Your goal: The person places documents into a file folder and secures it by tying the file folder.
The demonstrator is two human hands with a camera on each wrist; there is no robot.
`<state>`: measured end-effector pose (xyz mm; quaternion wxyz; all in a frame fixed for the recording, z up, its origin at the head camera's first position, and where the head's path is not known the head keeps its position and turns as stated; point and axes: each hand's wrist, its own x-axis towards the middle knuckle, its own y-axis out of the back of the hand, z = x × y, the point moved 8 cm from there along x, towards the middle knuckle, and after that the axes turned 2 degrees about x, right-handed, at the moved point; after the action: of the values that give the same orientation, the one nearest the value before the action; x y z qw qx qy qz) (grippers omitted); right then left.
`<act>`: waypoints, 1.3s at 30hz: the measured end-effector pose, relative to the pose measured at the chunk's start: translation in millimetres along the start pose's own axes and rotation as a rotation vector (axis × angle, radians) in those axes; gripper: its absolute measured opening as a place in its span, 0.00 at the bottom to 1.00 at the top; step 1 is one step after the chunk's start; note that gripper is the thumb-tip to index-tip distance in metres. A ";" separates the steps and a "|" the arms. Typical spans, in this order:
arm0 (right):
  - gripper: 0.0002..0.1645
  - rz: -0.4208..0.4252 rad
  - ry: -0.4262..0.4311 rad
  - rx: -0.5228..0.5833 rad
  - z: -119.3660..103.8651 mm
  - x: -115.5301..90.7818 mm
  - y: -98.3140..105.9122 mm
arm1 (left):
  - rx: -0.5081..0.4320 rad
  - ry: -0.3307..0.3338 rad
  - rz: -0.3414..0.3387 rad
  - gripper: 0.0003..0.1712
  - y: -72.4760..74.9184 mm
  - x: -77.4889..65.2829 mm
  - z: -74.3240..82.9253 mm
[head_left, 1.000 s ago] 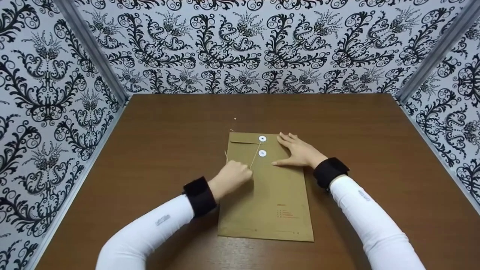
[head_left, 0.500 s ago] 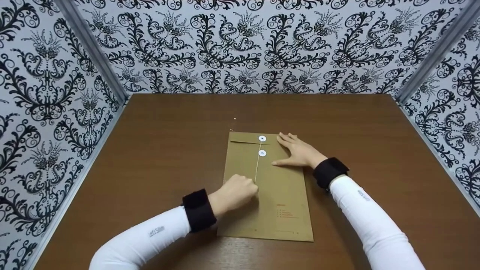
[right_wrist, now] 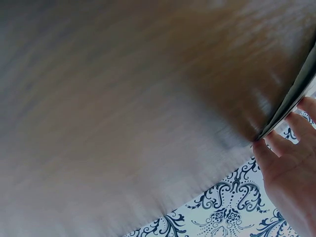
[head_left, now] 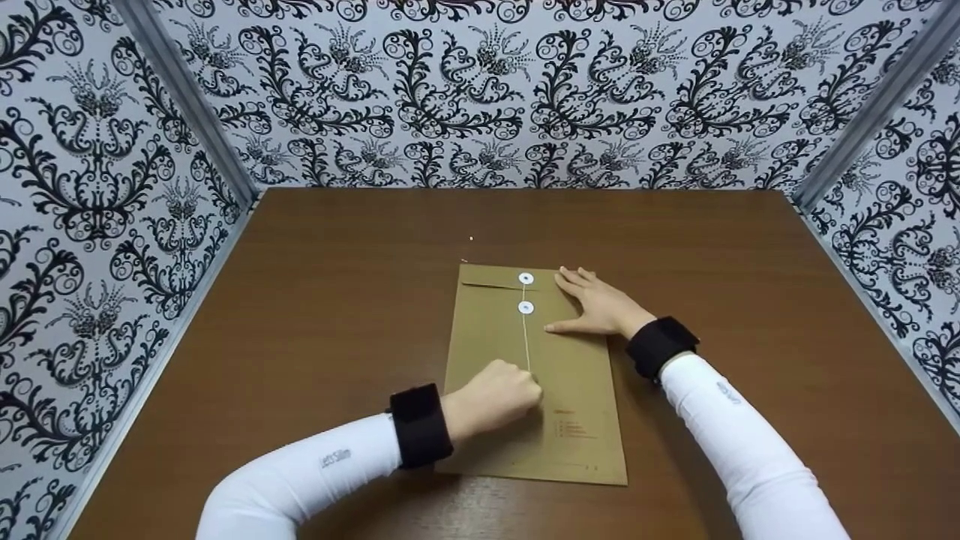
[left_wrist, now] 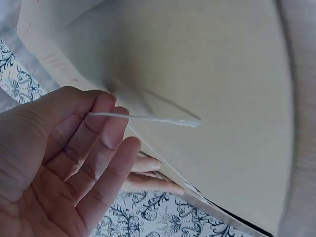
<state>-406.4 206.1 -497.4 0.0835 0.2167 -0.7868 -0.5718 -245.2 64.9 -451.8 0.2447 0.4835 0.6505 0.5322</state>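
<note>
A brown paper envelope (head_left: 487, 330) lies flat, its flap side up, with two white button discs one below the other near the top. A thin pale string (head_left: 526, 341) runs from the upper disc past the lower one down to my left hand (head_left: 495, 397). Thumb and fingertips of that hand pinch the string just above the paper; in the left wrist view a loose end of the string (left_wrist: 163, 120) sticks out beyond the fingers. Spread across the envelope's upper right part, my right hand (head_left: 596, 304) rests with straight fingers.
The envelope lies on a brown wooden table (head_left: 337, 300). Patterned black-and-white walls (head_left: 480, 90) enclose the table at the back and sides. A tiny white speck (head_left: 471, 238) lies beyond the envelope's top edge.
Holding the string, my left hand has moved down and to the right. The string now runs nearly straight down over the lower disc instead of slanting left. My right hand has stayed put.
</note>
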 end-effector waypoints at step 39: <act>0.65 -0.011 -0.012 0.005 0.8 -0.4 -0.7 | -0.250 0.234 -0.006 0.09 -24.8 14.8 -83.0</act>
<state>-406.2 206.8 -498.2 0.0751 0.2180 -0.7874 -0.5717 -329.6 41.1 -445.9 0.2269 0.3821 0.6047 0.6609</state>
